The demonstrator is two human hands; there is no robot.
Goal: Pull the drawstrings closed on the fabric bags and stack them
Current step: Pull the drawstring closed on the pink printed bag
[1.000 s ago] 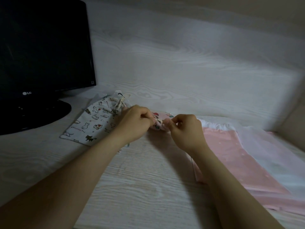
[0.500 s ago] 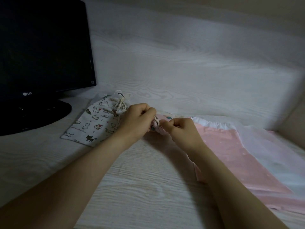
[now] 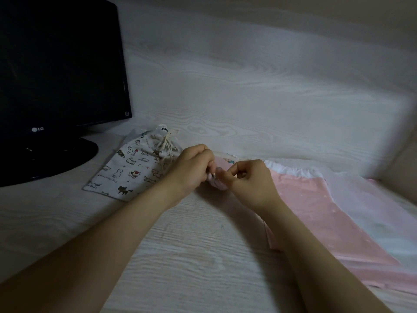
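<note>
Small pink bag (image 3: 217, 182) sits bunched on the desk (image 3: 191, 256) between both hands: the left hand (image 3: 194, 169) grips its gathered top and the right hand (image 3: 250, 182) pinches it from the other side. A cat-print bag (image 3: 126, 170), cinched shut, lies just left; a larger pink bag (image 3: 316, 213) lies flat on the right.

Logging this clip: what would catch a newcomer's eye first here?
At centre, the left hand and right hand pinch a small printed bag between them. A cat-print bag, its cord already cinched, lies just left of them before a dark monitor; a pink bag lies flat to the right.
</note>
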